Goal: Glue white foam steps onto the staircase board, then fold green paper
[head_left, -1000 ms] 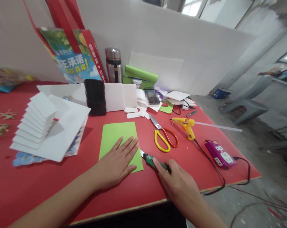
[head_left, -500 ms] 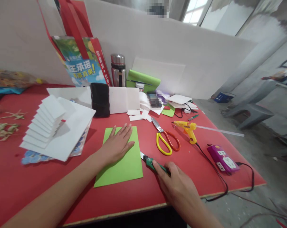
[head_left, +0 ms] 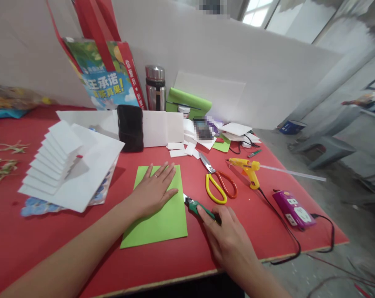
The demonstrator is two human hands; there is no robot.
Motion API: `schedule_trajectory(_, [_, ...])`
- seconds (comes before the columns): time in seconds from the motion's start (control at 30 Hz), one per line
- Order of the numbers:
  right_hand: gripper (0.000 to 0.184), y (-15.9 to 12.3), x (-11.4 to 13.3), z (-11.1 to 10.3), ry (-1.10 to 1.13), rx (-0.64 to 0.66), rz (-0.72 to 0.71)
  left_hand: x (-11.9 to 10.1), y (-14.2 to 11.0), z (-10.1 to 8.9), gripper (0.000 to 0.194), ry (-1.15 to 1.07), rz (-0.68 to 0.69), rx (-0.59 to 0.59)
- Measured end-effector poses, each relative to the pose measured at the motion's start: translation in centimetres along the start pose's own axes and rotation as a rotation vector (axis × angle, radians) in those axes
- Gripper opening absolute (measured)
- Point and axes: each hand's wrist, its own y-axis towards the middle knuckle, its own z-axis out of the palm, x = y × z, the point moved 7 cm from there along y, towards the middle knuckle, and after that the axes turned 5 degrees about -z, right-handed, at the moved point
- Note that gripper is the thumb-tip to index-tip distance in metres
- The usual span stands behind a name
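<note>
My left hand [head_left: 153, 190] lies flat, fingers spread, on the upper half of a green paper sheet [head_left: 159, 219] on the red table [head_left: 35, 240]. A ring shows on one finger. My right hand [head_left: 227, 236] rests on the table to the right of the sheet, its fingers closed over the green handle of a utility knife [head_left: 195, 206]. The knife's blade tip sits at the sheet's right edge.
Yellow-and-red scissors [head_left: 218, 184], a yellow glue gun [head_left: 248, 169] with a cord, and a purple power strip [head_left: 293, 209] lie to the right. White foam pieces [head_left: 66, 165], a black roll [head_left: 130, 127], a flask [head_left: 155, 87] and a printed bag [head_left: 106, 78] stand behind.
My left hand slid from the sheet's lower right up to its upper part and stays there. The right hand and knife have barely moved.
</note>
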Motion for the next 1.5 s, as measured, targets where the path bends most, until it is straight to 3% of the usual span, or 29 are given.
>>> schedule_trajectory(0.47, [0.051, 2.8, -0.4, 1.3, -0.104, 0.021, 0.014, -0.2, -0.9, -0.2, 0.075, -0.068, 0.032, -0.032])
schedule_trajectory(0.7, [0.051, 4.6, -0.7, 2.4, -0.272, 0.053, -0.007, -0.2, -0.9, -0.2, 0.076, -0.075, 0.044, -0.045])
schedule_trajectory(1.1, [0.055, 8.8, -2.9, 4.2, -0.351, 0.109, 0.018, -0.3, -1.0, -0.2, 0.074, -0.098, 0.047, -0.042])
schedule_trajectory(1.3, [0.048, 9.4, -5.3, 2.0, -0.170, 0.010, 0.135, -0.2, -1.1, -0.1, 0.074, -0.106, 0.056, -0.095])
schedule_trajectory(1.5, [0.049, 2.9, -8.1, -2.1, -0.089, -0.052, 0.311, 0.6, 0.8, -0.4, 0.074, -0.115, -0.101, -0.109])
